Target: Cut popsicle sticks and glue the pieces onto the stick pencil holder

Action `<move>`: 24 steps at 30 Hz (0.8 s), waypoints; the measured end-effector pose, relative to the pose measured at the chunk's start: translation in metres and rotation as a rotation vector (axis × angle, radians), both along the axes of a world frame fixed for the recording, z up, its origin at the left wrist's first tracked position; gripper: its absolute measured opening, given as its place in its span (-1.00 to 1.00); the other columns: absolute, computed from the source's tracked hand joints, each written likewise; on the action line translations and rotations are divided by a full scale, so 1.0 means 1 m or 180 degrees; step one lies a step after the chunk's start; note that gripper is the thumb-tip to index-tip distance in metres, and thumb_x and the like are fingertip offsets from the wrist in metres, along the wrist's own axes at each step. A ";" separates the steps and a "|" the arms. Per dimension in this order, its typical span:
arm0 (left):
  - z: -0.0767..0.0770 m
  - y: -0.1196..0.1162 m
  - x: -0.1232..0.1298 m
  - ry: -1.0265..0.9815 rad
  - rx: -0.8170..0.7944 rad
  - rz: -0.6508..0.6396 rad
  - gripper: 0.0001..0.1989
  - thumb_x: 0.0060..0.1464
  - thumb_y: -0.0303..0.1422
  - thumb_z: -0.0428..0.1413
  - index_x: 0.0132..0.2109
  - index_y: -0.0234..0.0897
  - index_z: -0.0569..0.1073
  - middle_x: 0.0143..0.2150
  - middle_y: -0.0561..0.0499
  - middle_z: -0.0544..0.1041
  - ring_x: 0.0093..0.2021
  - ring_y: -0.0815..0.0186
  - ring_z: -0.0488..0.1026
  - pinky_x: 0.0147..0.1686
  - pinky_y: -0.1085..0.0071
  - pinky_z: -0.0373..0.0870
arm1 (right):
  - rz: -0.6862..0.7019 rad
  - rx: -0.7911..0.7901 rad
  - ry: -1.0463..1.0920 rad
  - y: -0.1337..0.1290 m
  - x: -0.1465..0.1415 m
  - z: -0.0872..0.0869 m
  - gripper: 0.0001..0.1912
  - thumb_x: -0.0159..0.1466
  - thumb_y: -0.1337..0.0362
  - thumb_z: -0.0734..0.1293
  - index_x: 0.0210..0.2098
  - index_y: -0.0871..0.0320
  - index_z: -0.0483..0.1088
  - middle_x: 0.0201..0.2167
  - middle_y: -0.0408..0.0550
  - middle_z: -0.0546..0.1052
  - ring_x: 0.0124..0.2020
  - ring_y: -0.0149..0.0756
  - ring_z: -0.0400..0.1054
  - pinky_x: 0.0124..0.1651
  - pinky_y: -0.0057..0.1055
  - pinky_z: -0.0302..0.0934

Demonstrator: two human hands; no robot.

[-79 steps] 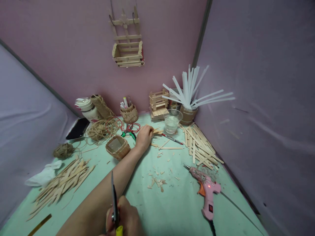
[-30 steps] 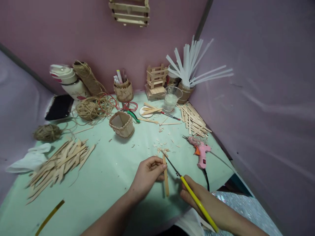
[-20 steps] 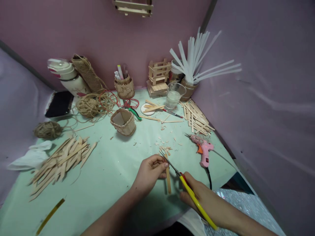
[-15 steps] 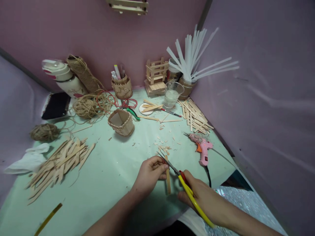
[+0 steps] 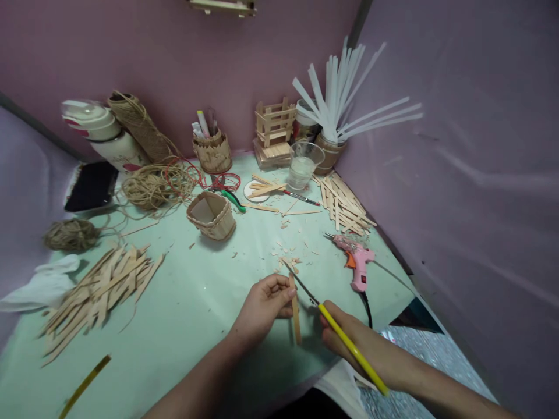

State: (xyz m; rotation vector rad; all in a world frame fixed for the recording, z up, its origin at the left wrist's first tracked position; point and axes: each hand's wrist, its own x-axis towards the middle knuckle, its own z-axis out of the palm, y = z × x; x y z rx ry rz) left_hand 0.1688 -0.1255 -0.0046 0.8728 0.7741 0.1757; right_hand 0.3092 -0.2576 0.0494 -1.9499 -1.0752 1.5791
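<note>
Between the thumb and fingers of my left hand [image 5: 266,304] a wooden craft stick [image 5: 296,320] is pinched, standing roughly lengthwise away from me. My right hand [image 5: 356,337] is closed around the yellow handles of a pair of scissors [image 5: 345,337]. Their blades look nearly closed and point up and left, the tips close to the stick's far end. Whether the blades touch the stick I cannot tell. Just beyond the tips lie small wood offcuts [image 5: 290,265] on the pale green table cover [image 5: 196,331].
A pink glue gun [image 5: 358,265] lies on the right, its cord running toward me. Craft sticks are piled at left [image 5: 105,285] and back right [image 5: 345,203]. A small stick basket [image 5: 212,216], plastic cup [image 5: 302,166], green-handled pliers [image 5: 233,201] and twine [image 5: 151,186] sit farther back.
The scissors have turned in my right hand, and their blades have come closer together. The left hand still pinches the stick. The whole view has shifted slightly.
</note>
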 end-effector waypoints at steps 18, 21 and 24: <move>-0.001 -0.008 0.005 -0.0187 -0.0284 0.0534 -0.60 -0.06 -0.06 0.19 -0.22 -0.32 0.51 -0.45 0.07 0.28 -0.44 0.42 0.22 -0.39 0.44 0.17 | -0.0165 0.0177 0.0101 -0.001 -0.001 0.000 -0.42 0.25 -0.29 0.02 -0.28 0.13 0.18 -0.41 -0.15 0.20 -0.42 -0.37 0.07 -0.41 -0.43 0.11; -0.003 -0.008 0.002 0.0119 0.0044 0.0469 -0.57 -0.05 -0.04 0.18 -0.18 -0.31 0.55 -0.47 0.05 0.31 -0.38 0.37 0.26 -0.33 0.43 0.19 | -0.0141 0.0208 0.0018 -0.002 -0.001 0.001 -0.42 0.25 -0.28 0.02 -0.29 0.14 0.19 -0.39 -0.13 0.22 -0.39 -0.35 0.08 -0.36 -0.40 0.12; -0.003 -0.007 0.001 0.0199 0.0324 0.0438 -0.61 -0.08 -0.07 0.22 -0.22 -0.30 0.57 -0.45 0.03 0.37 -0.37 0.36 0.28 -0.32 0.44 0.22 | -0.0105 0.0225 -0.0065 -0.004 0.000 0.000 -0.42 0.24 -0.29 0.02 -0.31 0.13 0.17 -0.40 -0.14 0.22 -0.39 -0.34 0.09 -0.31 -0.36 0.12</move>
